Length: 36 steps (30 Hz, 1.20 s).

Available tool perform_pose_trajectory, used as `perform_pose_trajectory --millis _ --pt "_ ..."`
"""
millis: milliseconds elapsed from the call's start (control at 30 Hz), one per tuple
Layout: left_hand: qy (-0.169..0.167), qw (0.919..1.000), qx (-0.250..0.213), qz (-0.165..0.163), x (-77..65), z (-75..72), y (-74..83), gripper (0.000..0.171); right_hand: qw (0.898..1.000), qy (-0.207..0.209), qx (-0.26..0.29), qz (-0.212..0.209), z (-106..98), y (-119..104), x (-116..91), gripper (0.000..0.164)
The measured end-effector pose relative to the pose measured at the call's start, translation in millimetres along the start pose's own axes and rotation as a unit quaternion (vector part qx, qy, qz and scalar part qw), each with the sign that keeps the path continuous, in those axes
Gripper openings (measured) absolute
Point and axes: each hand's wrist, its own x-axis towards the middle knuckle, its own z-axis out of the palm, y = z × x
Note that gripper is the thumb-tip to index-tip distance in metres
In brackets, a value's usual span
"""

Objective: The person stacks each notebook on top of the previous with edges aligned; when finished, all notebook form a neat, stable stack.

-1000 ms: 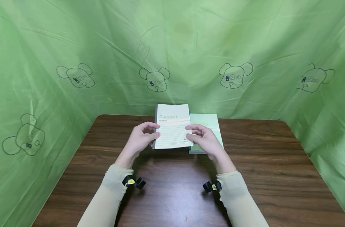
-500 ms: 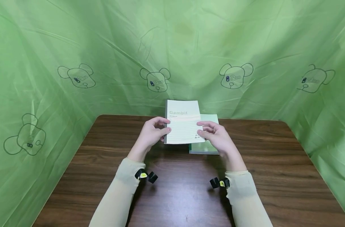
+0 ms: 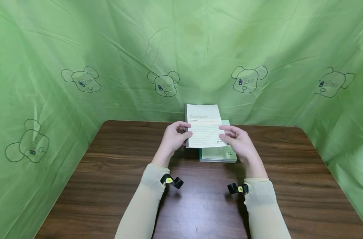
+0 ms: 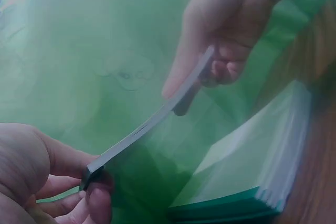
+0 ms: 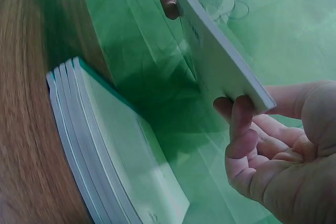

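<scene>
A pale notebook point(image 3: 203, 114) with "Gambit" on its cover is held in the air between both hands. My left hand point(image 3: 176, 136) pinches its dark spine side, thumb on the front and fingers behind. On the opposite edge my right hand point(image 3: 239, 141) grips it the same way, near the lower corner. Beneath it lies a stack of green notebooks point(image 3: 217, 154), partly covered by the held one in the head view. In the right wrist view a gap shows between the held notebook point(image 5: 220, 56) and the stack point(image 5: 121, 156), whose several page edges face the camera.
The dark wooden table point(image 3: 109, 159) carries the stack near its back edge. Behind and at both sides hangs a green curtain point(image 3: 199, 49) with bear-head drawings. A small black camera sits at each wrist.
Both hands have carried the pale notebook rightward and slightly toward the back, so it now overlaps most of the green stack. The stack has stayed where it was.
</scene>
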Motion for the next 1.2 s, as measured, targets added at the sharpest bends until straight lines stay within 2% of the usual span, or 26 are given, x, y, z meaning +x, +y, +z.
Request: perform_pose_trajectory --millis 133,333,500,733,1033,1200 --pt "0.015 0.9998 0.011 0.003 0.3 15.1 -4.6 0.024 1.0 0.01 -0.011 -0.002 -9 3 -2 0.047" --pt "0.044 0.997 0.061 0.019 -3.8 33.0 -11.5 0.021 0.999 0.002 -0.039 0.007 -23 12 -4 0.048" --pt "0.048 0.9955 0.08 0.019 -6.8 44.0 -13.6 0.02 0.999 -0.008 -0.049 0.005 -34 17 -5 0.048" --pt "0.014 0.9978 0.062 0.016 -6.9 48.5 -15.0 0.028 0.999 -0.01 -0.043 0.01 -42 23 -3 0.05" --pt "-0.04 0.9954 0.082 0.03 -1.9 48.1 -28.0 0.041 0.998 0.005 -0.053 0.012 -41 33 2 0.049" --pt "-0.047 0.9927 0.103 0.041 -0.3 49.4 -34.3 0.043 0.998 0.009 -0.065 0.018 -40 37 4 0.05"
